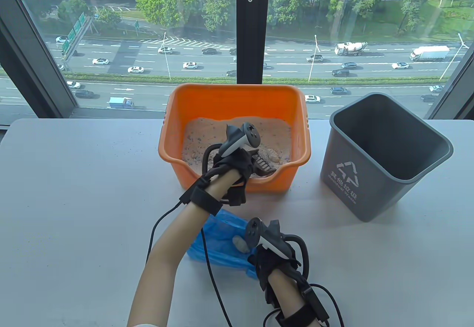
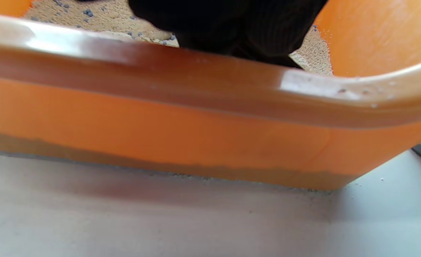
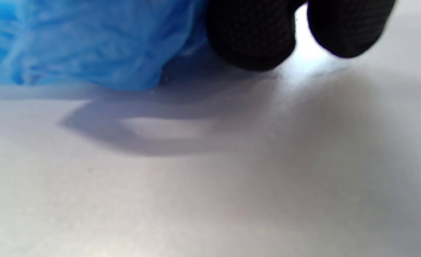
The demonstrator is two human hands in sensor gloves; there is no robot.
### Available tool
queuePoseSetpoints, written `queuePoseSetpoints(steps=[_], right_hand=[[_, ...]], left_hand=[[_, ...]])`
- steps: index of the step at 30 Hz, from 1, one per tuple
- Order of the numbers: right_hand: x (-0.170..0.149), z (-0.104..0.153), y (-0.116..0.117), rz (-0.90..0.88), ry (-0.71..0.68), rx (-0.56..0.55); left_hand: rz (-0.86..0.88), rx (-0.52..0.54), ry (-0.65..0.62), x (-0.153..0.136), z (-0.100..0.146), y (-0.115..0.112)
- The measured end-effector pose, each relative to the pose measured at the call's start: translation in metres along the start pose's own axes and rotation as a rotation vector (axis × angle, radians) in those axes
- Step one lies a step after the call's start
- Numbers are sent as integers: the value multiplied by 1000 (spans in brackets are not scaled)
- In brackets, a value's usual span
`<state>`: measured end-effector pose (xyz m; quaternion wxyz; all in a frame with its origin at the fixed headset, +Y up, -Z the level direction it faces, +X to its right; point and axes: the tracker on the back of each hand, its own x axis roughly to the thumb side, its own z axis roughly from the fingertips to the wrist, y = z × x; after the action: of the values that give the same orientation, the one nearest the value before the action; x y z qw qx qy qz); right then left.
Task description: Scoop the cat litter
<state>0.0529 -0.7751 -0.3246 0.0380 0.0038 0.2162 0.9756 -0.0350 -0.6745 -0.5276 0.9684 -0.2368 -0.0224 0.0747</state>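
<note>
An orange litter box (image 1: 237, 99) holds sandy cat litter (image 1: 207, 136) with pale clumps (image 1: 273, 153). My left hand (image 1: 240, 162) reaches over the box's front rim and grips a dark slotted scoop (image 1: 264, 163), whose head lies low on the litter at the front right. In the left wrist view only the box's front wall (image 2: 196, 135), some litter (image 2: 107, 18) and the glove (image 2: 232, 25) show. My right hand (image 1: 264, 264) holds the right edge of a blue plastic bag (image 1: 222, 243) lying on the table in front of the box. A pale clump (image 1: 240, 244) sits in the bag. The right wrist view shows the bag (image 3: 82, 43) beside two fingertips (image 3: 253, 39).
A grey waste bin (image 1: 385, 190) stands open to the right of the litter box. The white table (image 1: 74, 201) ends at a window along its far edge. Glove cables (image 1: 211, 267) trail across the table near the front.
</note>
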Motion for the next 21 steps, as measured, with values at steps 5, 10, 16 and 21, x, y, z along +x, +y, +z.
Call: queuePoseSetpoints(steps=[5,10,16,21], right_hand=[[0,0,0,4,-1,-4],[0,0,0,4,-1,-3],[0,0,0,3,-1,-1],[0,0,0,4,1,-1]], left_hand=[[108,5,-40,9,-19,-4],[190,21,-78,1,-16,0],[329,132,-153,-22,11,17],[523,323,-178,-47,42,34]])
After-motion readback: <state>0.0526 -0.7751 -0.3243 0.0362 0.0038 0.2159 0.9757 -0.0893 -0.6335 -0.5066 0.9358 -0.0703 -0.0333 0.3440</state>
